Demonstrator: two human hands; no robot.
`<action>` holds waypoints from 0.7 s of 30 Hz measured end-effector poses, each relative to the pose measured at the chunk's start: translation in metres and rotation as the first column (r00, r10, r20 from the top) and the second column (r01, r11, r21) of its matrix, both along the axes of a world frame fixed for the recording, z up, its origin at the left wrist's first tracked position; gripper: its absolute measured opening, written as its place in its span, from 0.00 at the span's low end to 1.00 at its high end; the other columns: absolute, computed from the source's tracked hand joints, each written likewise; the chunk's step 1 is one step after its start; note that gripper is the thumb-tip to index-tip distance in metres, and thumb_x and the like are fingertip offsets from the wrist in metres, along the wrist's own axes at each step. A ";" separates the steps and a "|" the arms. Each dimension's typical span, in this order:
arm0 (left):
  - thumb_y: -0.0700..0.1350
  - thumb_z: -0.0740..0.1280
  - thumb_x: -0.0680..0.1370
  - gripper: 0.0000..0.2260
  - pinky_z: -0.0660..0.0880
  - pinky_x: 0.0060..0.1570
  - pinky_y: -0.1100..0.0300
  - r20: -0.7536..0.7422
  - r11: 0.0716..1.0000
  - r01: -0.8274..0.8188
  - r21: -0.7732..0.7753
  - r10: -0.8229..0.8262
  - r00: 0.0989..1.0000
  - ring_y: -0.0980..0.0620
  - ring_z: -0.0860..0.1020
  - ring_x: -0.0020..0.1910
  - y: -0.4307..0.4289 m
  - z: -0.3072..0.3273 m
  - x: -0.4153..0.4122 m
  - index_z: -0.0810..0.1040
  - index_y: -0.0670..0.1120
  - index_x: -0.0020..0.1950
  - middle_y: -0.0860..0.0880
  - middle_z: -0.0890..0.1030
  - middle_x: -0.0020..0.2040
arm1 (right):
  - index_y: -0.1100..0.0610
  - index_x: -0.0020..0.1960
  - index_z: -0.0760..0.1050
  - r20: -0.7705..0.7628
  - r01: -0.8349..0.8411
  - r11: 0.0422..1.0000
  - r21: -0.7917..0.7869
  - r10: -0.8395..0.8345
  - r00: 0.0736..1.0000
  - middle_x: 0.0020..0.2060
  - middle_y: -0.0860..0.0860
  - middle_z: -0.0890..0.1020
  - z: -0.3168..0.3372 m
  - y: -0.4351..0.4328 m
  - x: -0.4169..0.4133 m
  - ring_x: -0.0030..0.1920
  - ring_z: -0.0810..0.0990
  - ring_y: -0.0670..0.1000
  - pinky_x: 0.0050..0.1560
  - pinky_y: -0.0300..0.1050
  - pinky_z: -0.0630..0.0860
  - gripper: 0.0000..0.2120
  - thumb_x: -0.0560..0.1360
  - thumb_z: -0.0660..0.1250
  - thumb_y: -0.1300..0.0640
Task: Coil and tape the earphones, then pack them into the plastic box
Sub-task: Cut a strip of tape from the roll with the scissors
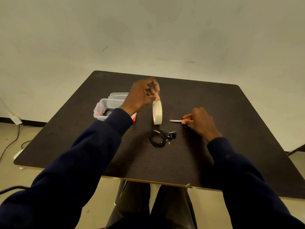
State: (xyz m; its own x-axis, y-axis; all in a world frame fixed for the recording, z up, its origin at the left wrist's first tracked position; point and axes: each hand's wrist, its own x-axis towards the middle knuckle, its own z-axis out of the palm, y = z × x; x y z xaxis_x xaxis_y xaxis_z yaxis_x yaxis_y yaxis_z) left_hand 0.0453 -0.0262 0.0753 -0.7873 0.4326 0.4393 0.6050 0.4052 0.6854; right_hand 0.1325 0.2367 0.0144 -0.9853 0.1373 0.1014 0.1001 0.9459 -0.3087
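Note:
A coil of black earphones [159, 138] lies on the dark table [214, 113], its earbuds at the right of the coil. Just behind it a roll of cream tape [157, 112] stands on edge. My left hand [142, 95] pinches the roll's top edge with its fingertips. To the right, my right hand [198, 121] grips orange-handled scissors [179, 120], whose blades point left toward the tape. A clear plastic box [105, 108] stands at the left, partly hidden by my left wrist, with another black coil inside.
The box's clear lid [117, 95] lies behind it. Cables run across the floor at the left [11, 141]. The table's front edge is close to my knees, and a pale wall stands behind the table.

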 end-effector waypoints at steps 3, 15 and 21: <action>0.36 0.78 0.72 0.12 0.80 0.44 0.68 -0.011 1.000 -0.002 0.001 0.002 1.000 0.62 0.84 0.40 -0.001 0.000 0.000 0.80 0.43 0.51 0.55 0.83 0.42 | 0.51 0.57 0.85 -0.048 -0.026 0.999 -0.023 0.025 0.999 0.51 0.48 0.81 -0.007 -0.004 0.004 0.56 0.77 0.54 0.48 0.55 0.79 0.09 0.79 0.71 0.51; 0.37 0.79 0.73 0.11 0.80 0.45 0.69 -0.018 1.000 -0.006 0.001 0.006 1.000 0.58 0.85 0.43 0.000 -0.001 0.003 0.80 0.42 0.52 0.54 0.83 0.44 | 0.57 0.65 0.81 0.192 -0.101 0.991 0.088 0.082 0.978 0.59 0.53 0.84 0.009 -0.005 0.001 0.56 0.83 0.54 0.56 0.53 0.82 0.20 0.74 0.72 0.67; 0.36 0.79 0.72 0.12 0.82 0.45 0.66 -0.004 1.000 -0.008 0.016 0.008 1.000 0.55 0.86 0.42 -0.002 0.000 0.003 0.80 0.43 0.51 0.52 0.84 0.43 | 0.54 0.67 0.79 0.134 -0.104 0.965 0.239 0.073 0.988 0.58 0.55 0.80 0.009 -0.009 0.012 0.59 0.78 0.56 0.50 0.55 0.80 0.17 0.78 0.71 0.61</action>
